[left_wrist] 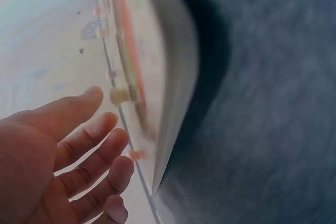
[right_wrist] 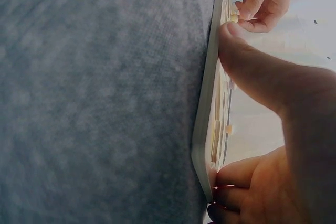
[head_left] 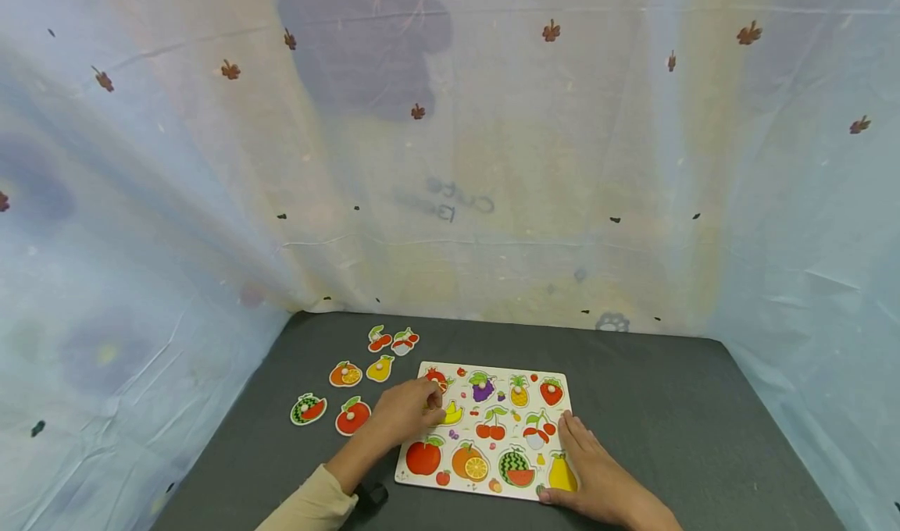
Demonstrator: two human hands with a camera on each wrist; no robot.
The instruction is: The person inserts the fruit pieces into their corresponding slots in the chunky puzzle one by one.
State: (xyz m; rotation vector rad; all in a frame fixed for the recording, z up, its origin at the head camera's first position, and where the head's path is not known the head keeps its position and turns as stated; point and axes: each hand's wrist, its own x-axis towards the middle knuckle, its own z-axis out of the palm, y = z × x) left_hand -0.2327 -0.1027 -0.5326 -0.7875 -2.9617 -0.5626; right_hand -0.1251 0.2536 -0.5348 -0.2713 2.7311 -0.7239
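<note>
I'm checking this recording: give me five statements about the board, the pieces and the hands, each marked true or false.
1. In the head view, six loose pieces lie left of the board. True.
2. The right hand touches nothing. False: it rests against the board's right side.
3. The left hand is at the board's strawberry. False: its fingertips are by the banana.
4. The loose pear lies closer to the board than the loose watermelon. True.
5. The table is white. False: dark grey.
</note>
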